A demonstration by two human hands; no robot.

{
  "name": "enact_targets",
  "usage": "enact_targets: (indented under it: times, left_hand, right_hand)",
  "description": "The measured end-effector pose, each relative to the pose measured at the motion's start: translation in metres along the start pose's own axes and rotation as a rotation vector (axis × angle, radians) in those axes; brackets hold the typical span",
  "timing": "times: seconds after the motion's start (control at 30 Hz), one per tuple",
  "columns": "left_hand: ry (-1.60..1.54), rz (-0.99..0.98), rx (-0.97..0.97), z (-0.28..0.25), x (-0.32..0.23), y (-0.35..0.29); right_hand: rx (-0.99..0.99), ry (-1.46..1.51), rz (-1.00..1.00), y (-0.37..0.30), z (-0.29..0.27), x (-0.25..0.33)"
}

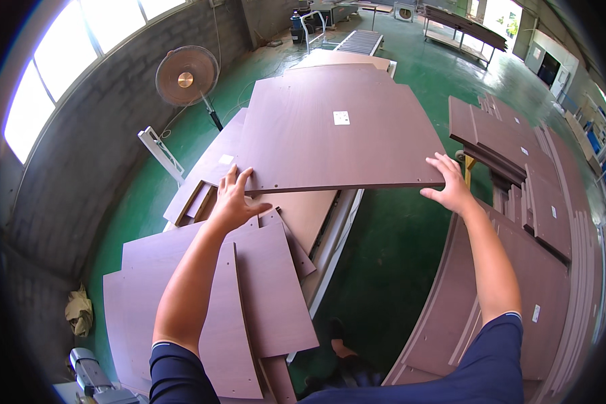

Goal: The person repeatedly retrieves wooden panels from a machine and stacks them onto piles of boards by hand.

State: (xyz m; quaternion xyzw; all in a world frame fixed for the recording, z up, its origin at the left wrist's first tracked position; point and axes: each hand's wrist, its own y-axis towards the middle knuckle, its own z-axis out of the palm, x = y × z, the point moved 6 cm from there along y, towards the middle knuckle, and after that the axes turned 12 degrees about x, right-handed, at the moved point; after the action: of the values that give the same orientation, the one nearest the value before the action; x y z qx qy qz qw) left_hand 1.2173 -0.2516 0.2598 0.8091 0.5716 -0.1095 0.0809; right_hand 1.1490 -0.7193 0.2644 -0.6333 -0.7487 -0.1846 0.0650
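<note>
Left hand [232, 202] and right hand [453, 187]: arms extended forward, fingers spread and bent at the near corners of a large, flat, brown wood-look panel [330, 151]; whether it is gripped or merely touched cannot be told. Panel positioned ahead, above a smooth tan board [299, 212]. Brown rectangular boards [175, 289] stacked nearer, at left; glossy green floor [390, 262]; round-headed fan [185, 79] placed by a grey block wall [124, 101]

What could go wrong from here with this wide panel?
The wide panel has the left hand and right hand only at its near corners; its far end might swing or tip.
The loose panels at lower left overlap askew and could slide if knocked.
Its right corner might bump the stacked boards, though the gap is hard to judge.
</note>
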Motion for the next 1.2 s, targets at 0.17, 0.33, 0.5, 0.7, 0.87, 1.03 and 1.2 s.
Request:
enact_targets:
  times: [0.17,0.33,0.5,0.7,0.87,1.03,1.2]
  left_hand:
    - [0.14,0.058,-0.136,-0.009,-0.007,0.018]
    - [0.23,-0.013,-0.256,-0.005,0.011,0.062]
    - [0.206,-0.188,-0.238,-0.002,0.018,0.097]
    - [0.013,-0.241,-0.222,0.011,0.034,0.112]
    - [0.127,-0.153,-0.317,0.017,0.032,0.094]
    - [-0.171,0.077,-0.253,0.045,0.031,-0.033]
    - [-0.47,-0.226,-0.206,0.047,0.037,-0.273]
  right_hand:
    - [0.006,0.017,-0.003,0.026,-0.001,-0.013]
    - [-0.021,-0.07,0.01,0.079,0.013,-0.014]
    - [-0.045,-0.206,0.257,0.116,0.032,-0.027]
    - [-0.046,-0.088,0.322,0.134,0.034,-0.051]
    - [-0.115,-0.093,0.268,0.13,0.035,-0.062]
    - [-0.405,-0.047,0.177,0.07,0.031,-0.055]
    - [-0.261,0.18,0.125,-0.009,0.111,-0.022]
